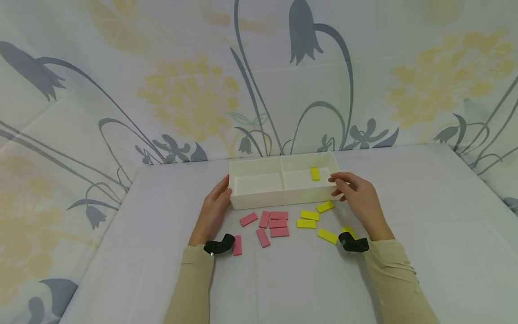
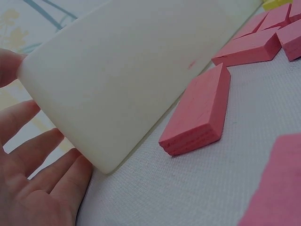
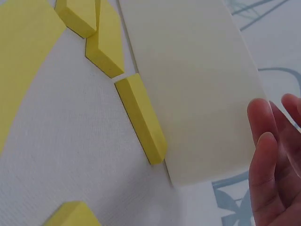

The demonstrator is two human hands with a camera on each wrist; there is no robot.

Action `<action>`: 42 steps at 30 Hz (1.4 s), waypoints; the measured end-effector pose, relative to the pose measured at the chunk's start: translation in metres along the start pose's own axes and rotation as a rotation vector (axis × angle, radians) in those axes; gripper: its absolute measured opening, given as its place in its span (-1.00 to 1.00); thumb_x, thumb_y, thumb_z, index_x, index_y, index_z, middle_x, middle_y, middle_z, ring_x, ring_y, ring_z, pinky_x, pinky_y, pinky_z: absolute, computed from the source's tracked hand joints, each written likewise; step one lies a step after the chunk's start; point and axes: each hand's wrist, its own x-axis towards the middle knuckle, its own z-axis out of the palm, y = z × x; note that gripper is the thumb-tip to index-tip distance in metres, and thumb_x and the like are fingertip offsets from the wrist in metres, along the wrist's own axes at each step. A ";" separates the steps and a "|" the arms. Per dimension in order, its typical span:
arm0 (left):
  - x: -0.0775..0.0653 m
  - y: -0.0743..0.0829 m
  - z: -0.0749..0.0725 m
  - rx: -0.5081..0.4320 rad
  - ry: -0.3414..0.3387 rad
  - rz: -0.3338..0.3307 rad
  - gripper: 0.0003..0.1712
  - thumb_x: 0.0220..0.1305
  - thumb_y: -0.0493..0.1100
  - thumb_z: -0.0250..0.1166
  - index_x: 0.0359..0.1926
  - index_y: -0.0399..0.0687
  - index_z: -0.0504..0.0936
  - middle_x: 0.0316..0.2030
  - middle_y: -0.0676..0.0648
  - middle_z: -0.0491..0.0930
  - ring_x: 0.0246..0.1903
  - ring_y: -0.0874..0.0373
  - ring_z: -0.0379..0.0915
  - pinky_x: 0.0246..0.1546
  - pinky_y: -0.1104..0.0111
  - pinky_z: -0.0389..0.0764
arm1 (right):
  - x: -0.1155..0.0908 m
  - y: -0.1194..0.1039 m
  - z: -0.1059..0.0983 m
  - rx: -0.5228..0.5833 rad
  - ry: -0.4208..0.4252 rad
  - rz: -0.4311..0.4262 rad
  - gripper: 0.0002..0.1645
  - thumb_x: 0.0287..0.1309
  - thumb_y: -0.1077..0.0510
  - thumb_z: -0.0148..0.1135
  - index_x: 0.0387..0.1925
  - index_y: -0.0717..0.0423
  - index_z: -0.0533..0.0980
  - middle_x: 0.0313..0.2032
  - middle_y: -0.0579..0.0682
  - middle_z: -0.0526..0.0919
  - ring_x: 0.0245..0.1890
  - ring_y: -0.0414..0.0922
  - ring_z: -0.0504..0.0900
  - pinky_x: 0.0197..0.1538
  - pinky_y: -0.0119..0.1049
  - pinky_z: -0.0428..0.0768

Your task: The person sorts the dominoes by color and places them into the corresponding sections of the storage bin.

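Note:
A white two-compartment box (image 1: 259, 199) stands across the table. My left hand (image 1: 212, 209) rests at its left end; the left wrist view shows the fingers (image 2: 35, 153) extended along that end wall and the thumb near the top corner. Over the right front corner of the box is my right hand (image 1: 360, 198), its fingers loosely bent and nothing between them in the right wrist view. One yellow block (image 1: 315, 174) lies in the right compartment. Several yellow blocks (image 1: 306, 223) lie before that side, one (image 3: 141, 117) close along the front wall.
In front of the left compartment are several flat pink blocks (image 1: 279, 232), one of them (image 1: 237, 245) beside the left wrist camera (image 1: 220, 244). A pale cloth (image 1: 283, 288) covers the table. Behind the box hangs a flower-patterned curtain (image 1: 267, 81).

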 end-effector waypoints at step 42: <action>-0.004 0.009 0.003 -0.023 -0.033 0.016 -0.43 0.35 -0.16 -0.06 0.34 -0.10 0.04 0.33 -0.08 0.00 0.25 0.03 0.04 0.19 0.23 0.14 | -0.001 0.008 -0.021 -0.150 -0.545 0.152 -0.58 0.20 0.01 0.04 0.02 0.14 0.42 -0.48 0.02 0.52 -0.44 -0.08 0.46 -0.31 -0.29 0.42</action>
